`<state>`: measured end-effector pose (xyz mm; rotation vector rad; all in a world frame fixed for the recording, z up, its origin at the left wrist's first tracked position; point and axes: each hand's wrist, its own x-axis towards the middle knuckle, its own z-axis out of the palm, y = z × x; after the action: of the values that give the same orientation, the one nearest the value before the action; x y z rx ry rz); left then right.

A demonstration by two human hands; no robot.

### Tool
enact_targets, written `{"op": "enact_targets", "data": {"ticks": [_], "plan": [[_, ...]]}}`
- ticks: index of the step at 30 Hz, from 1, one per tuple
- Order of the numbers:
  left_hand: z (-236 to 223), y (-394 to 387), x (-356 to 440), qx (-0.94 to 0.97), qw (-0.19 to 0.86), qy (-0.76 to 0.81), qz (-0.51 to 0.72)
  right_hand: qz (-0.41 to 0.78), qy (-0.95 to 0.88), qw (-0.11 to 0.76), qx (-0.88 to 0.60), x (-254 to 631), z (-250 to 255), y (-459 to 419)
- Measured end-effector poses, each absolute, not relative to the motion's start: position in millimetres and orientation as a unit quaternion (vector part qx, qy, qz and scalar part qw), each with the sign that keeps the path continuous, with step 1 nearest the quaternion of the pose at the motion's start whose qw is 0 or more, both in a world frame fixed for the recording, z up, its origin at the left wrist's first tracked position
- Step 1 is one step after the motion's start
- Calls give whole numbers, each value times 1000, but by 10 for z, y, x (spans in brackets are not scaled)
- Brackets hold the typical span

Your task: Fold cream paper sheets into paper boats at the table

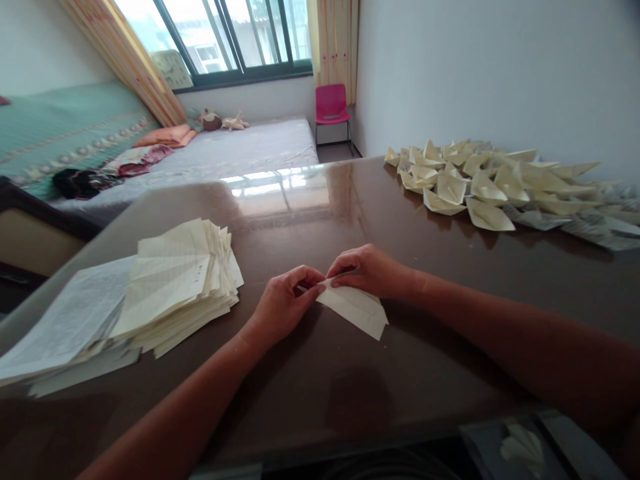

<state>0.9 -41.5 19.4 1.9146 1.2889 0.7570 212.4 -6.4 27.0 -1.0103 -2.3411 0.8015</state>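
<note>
A small folded piece of cream paper [357, 310] is held just above or on the brown tabletop, in the middle of the view. My left hand [287, 300] pinches its left tip between thumb and fingers. Beside it, my right hand [367, 270] grips the upper edge, thumb in front and fingers bent behind. The paper's wider end points down and to the right, with faint marks on its face. Both hands nearly meet at the left tip; the fingertips behind the paper are hidden.
To the left lie a stack of creased cream sheets [165, 280] and a pile of greyish printed sheets [75, 320]. Many folded paper boats [450, 187] crowd the table's [280, 233] back right, near the wall. Beyond are a bed [260, 147] and a pink chair [331, 105].
</note>
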Motion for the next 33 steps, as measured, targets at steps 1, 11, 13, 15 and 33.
{"op": "enact_targets", "data": {"ticks": [1, 11, 13, 15, 33], "plan": [[197, -414, 10, 740, 346, 500, 289, 280, -858, 226, -365, 2122, 270, -67], [182, -414, 3, 809, 239, 481, 240, 218, -889, 200, -350, 2107, 233, -105], [186, -417, 3, 816, 229, 481, 226, 217, -894, 196, -338, 2106, 234, -106], [191, -421, 4, 822, 224, 477, 217, 196, -906, 188, -324, 2105, 244, -109], [196, -426, 26, 835, 193, 476, 199, 134, -932, 189, -277, 2079, 234, -129]]}}
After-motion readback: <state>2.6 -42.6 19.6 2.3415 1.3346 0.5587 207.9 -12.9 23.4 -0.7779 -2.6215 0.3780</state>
